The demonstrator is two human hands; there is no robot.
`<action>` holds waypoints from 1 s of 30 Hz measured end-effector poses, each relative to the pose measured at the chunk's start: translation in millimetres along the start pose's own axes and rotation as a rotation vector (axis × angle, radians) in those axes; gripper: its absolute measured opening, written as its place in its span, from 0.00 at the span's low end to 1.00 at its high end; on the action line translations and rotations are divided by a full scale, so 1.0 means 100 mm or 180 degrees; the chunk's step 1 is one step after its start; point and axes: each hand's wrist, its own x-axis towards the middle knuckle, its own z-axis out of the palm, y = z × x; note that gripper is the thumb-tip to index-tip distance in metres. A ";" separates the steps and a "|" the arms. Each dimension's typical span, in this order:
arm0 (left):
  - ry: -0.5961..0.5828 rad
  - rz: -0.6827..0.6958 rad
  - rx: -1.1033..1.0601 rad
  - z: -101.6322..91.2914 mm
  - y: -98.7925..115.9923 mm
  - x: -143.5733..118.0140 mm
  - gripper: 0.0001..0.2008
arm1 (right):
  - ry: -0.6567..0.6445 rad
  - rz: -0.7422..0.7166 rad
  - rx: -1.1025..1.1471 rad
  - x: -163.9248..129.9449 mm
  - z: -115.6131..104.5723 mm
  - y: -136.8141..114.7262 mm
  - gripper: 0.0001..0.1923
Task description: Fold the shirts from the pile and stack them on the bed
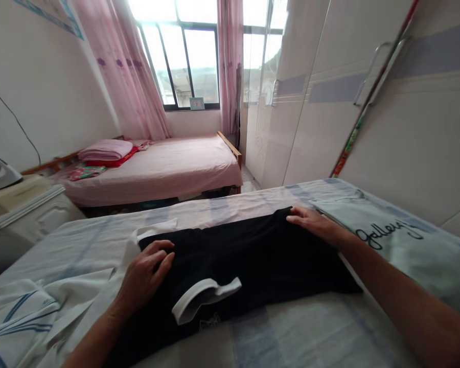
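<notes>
A black shirt with a white collar (249, 263) lies folded lengthwise across the bed in front of me. The white collar (191, 299) stands up on its near side, beside a small pale print. My left hand (147, 268) rests on the shirt's left end, fingers loosely bent and apart. At the far right edge of the black cloth lies my right hand (310, 222), its fingers stretched forward over the fabric. White cloth (132, 245) shows beyond my left hand; whether it belongs to the shirt I cannot tell.
A pale green garment with black lettering (398, 230) lies at right; a white garment with blue stripes (23, 317) is at left. Both rest on the checked sheet (260, 337). Beyond are a pink bed (191, 163) with folded bedding (111, 150), and tall wardrobes (329, 92) at right.
</notes>
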 end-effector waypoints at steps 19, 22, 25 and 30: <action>-0.0043 -0.0110 -0.0146 -0.02 -0.02 -0.01 0.22 | -0.0022 -0.0117 -0.0872 -0.30 -0.05 0.27 0.12; 0.0147 -0.0056 -0.0172 -0.03 0.00 -0.01 0.21 | 0.0232 -0.0028 -0.0712 -0.25 -0.02 0.31 0.13; 0.0398 -0.0025 -0.0092 -0.04 -0.01 -0.01 0.21 | 0.0494 0.0071 -0.0222 -0.17 0.04 0.35 0.17; 0.0512 -0.0112 0.0315 0.01 -0.09 0.01 0.14 | 0.0529 0.0261 0.0874 -0.07 0.12 0.37 0.24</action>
